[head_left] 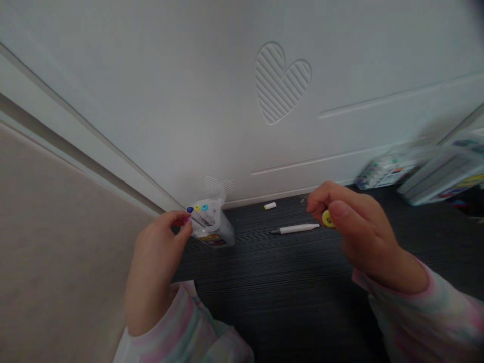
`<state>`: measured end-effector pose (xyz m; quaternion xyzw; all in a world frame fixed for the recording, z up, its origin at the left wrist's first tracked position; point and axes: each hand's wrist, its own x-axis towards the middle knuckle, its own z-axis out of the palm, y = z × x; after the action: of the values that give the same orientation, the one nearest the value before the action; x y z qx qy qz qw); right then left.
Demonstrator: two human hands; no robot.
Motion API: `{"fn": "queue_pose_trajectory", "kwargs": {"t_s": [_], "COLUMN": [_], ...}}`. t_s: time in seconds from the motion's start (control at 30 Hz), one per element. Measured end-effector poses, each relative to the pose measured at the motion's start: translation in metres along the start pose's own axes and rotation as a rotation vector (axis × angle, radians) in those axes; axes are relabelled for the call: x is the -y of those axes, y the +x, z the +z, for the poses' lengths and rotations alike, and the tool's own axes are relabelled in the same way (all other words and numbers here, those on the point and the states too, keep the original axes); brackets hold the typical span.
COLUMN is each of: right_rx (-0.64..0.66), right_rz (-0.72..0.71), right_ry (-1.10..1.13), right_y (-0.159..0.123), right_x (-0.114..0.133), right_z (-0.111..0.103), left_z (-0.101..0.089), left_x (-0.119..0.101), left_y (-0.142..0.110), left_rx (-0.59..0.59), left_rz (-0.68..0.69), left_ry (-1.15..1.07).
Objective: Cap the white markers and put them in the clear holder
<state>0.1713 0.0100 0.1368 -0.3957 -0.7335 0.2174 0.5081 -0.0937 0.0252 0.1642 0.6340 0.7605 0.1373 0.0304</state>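
Observation:
My left hand [161, 244] is closed in a pinch at the left rim of a clear plastic marker box [226, 228]. A small bit of pink, seemingly a marker's end, shows between its fingertips. Inside the box stand several markers with dark blue, yellow and light blue ends [204, 207]. My right hand [355, 227] is wrapped round a yellow-ended marker [328, 219], a dark number on its round end facing me; the rest is hidden in the fist. An uncapped white marker with a dark tip [298, 229] lies on the dark surface, left of my right hand.
A small white cap with a yellow end [269, 205] lies near the white panel [212, 101], which has a grooved heart. At the right stand a clear pack of markers [387, 170] and a larger clear case [442, 174]. A beige wall [56, 242] is on the left.

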Motion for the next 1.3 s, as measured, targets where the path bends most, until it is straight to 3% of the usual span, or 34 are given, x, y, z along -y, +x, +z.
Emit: {"fn": "queue_pose_trajectory", "kwargs": {"t_s": [0.7,0.8,0.9,1.0,1.07,1.17,1.3], "right_rx": [0.0,-0.021,-0.077,-0.118,-0.116,-0.145,-0.212], "right_rz": [-0.004,0.026,0.143,0.271,0.327,0.409,0.427], "right_ry": [0.042,0.096,0.308,0.601,0.776,0.95,1.021], "right_y": [-0.001,-0.002,0.001,0.009,0.016,0.022,0.021], "right_x": [-0.002,-0.002,0.0,0.004,0.007,0.007,0.003], "right_z": [0.0,0.0,-0.001,-0.005,-0.01,-0.017,-0.029], "left_z": [0.004,0.003,-0.002,-0.005,-0.004,0.006,0.036], "left_x": [0.005,0.003,-0.003,-0.015,-0.026,-0.047,-0.075], "left_y": [0.003,0.001,-0.005,-0.015,-0.021,-0.024,-0.018], "left_rx": [-0.045,-0.09,-0.219,-0.361,-0.385,-0.315,-0.138], "left_rz": [-0.038,-0.033,-0.014,0.087,0.201,0.429,0.676], "left_ry": [-0.035,-0.04,-0.084,-0.19,-0.252,-0.302,-0.345]}}
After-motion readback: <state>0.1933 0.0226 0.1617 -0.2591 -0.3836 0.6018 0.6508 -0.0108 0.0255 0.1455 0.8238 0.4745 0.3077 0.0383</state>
